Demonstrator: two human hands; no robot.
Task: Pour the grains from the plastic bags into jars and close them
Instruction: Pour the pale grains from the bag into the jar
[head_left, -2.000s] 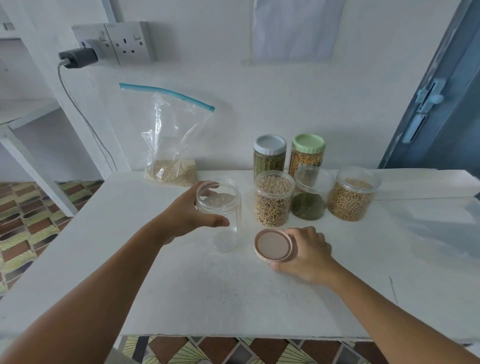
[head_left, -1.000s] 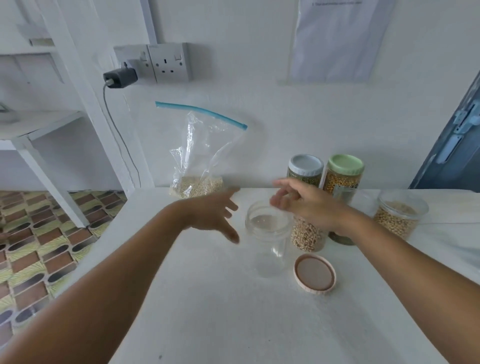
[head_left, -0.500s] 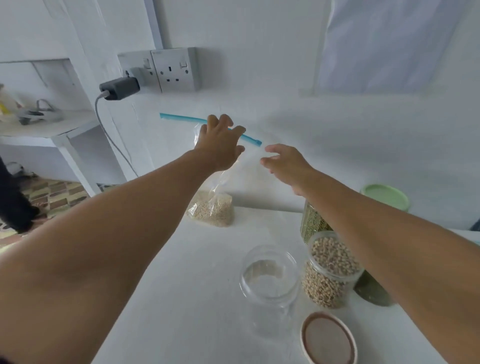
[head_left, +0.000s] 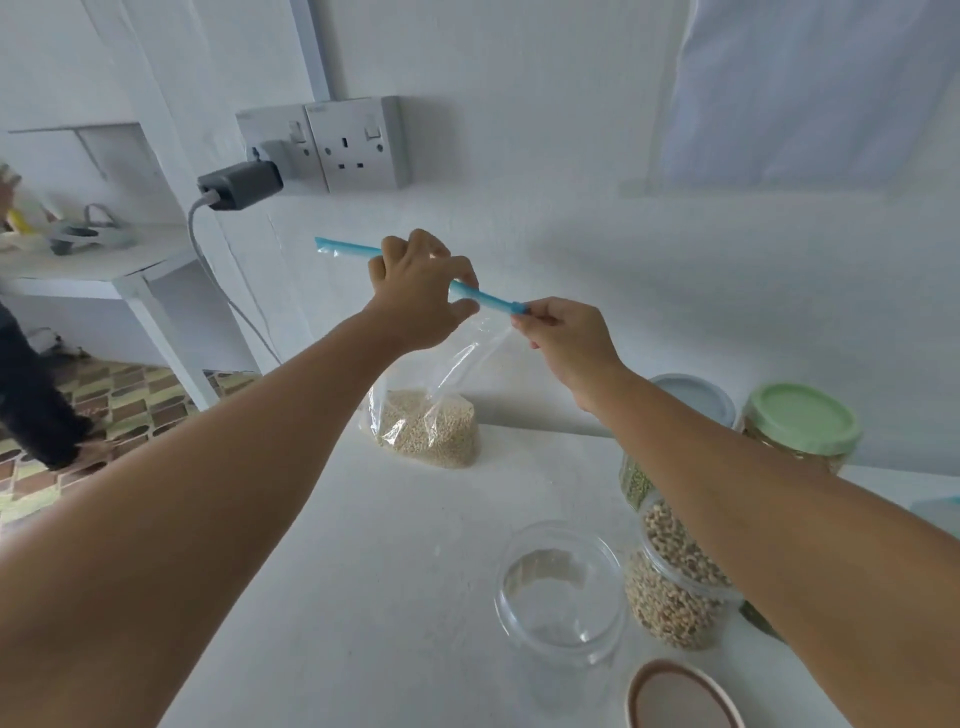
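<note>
Both hands are up at the top of the plastic bag (head_left: 423, 415), which stands on the far part of the white table (head_left: 363, 571), against the wall. The left hand (head_left: 415, 291) has its fingers curled over the blue zip strip (head_left: 348, 248) near its middle and grips it; the strip's left end sticks out past the knuckles. The right hand (head_left: 563, 338) pinches the strip's right end between thumb and fingertips. The strip slopes down from far left to right between the 2 hands. Pale grains fill only the bottom of the bag, and the clear film above them is creased and slack. Nearer the camera and to the right, the empty clear jar (head_left: 558, 592) stands upright with no lid, well apart from the bag. Its lid (head_left: 680, 696) lies just beside it at the near edge of the view, pinkish rim and brown middle facing up. Just right of the empty jar is an open jar of beans (head_left: 675, 587), partly hidden under the right forearm. Farther back stand 2 closed jars, 1 with a green lid (head_left: 802, 418) and 1 with a grey-blue lid (head_left: 696, 397). On the wall above the bag is a double socket (head_left: 358, 143) with a dark charger (head_left: 239, 184) plugged in at its left.
</note>
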